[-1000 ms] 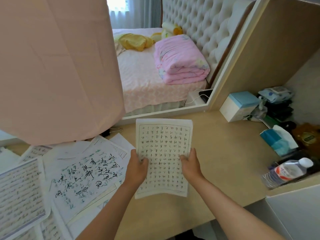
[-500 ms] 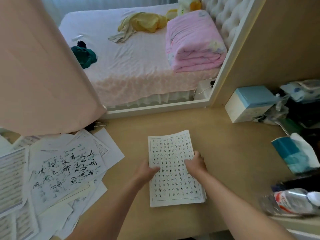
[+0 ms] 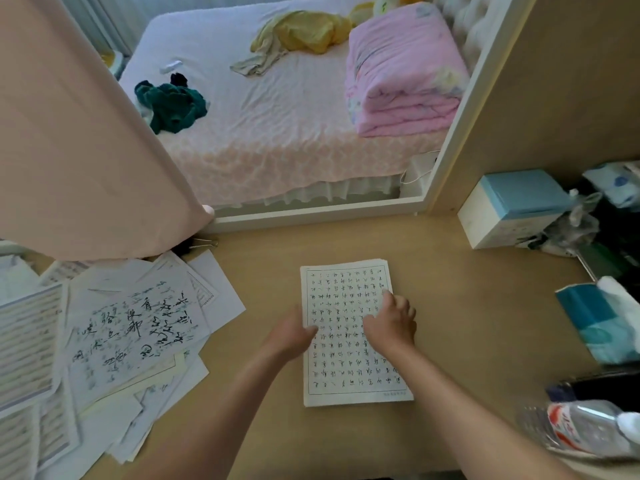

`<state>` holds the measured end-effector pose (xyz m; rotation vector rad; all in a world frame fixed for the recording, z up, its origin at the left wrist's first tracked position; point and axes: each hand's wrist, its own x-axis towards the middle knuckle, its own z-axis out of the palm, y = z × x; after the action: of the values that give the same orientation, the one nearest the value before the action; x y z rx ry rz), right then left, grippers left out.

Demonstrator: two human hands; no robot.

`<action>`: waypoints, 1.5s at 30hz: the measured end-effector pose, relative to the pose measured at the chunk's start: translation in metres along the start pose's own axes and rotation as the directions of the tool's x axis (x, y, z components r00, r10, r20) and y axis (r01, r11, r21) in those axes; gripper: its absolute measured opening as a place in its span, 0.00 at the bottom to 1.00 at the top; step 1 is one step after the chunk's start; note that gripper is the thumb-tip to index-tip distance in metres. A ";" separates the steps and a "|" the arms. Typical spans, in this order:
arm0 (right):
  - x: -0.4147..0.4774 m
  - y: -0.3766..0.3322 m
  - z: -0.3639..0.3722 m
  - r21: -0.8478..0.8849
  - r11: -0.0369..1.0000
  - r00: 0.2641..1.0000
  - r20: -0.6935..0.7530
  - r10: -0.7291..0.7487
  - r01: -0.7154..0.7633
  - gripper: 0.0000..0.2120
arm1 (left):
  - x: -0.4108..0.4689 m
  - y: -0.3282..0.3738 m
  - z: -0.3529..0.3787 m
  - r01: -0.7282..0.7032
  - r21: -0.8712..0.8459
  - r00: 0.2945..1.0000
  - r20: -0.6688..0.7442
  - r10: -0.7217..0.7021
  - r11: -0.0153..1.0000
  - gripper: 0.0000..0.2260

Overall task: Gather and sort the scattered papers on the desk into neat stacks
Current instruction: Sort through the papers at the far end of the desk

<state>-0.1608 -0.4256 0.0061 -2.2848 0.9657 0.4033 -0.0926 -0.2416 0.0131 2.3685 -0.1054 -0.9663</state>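
Since the thin white stack of grid-ruled sheets [image 3: 346, 375] right of the scattered paper heap [image 3: 131, 327] looks light and limp, left hand [image 3: 292, 336] and right hand [image 3: 393, 323] press it flat, not gripping; pinch both long edges.

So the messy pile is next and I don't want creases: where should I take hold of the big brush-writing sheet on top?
Probably its right edge, coming from the bare desk side with the left hand. The sheet lies flat and tilted atop the pile, nothing on it, that edge nearest the hand, so a thumb-over pinch should fit there.
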 end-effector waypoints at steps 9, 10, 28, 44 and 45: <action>-0.033 -0.123 0.064 0.310 0.942 0.920 0.318 -0.230 0.128 0.14 | 0.000 -0.084 -0.100 -0.008 -0.035 0.981 -0.195 0.001 0.999 0.15; -0.037 -0.139 0.078 0.312 0.942 0.916 0.331 -0.228 0.121 0.14 | -0.001 -0.100 -0.112 -0.020 -0.027 0.978 -0.206 0.014 0.999 0.15; -0.075 -0.316 0.259 -0.060 0.998 0.993 0.117 0.017 -0.010 0.43 | 0.039 -0.389 -0.324 0.046 0.492 0.993 -0.115 0.012 0.869 0.54; -0.079 -0.303 0.243 0.267 0.955 0.956 -0.221 0.192 -0.130 0.38 | 0.044 -0.359 -0.352 -0.264 0.061 0.947 -0.173 0.271 0.963 0.07; -0.082 -0.302 0.243 0.275 0.950 0.939 -0.261 0.225 -0.151 0.42 | 0.040 -0.354 -0.353 -0.286 0.053 0.935 -0.204 0.291 0.957 0.05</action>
<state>-0.0071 -0.0608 -0.0113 -2.0596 1.3116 0.0164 0.1225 0.2114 0.0008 2.3738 -0.3731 -0.5756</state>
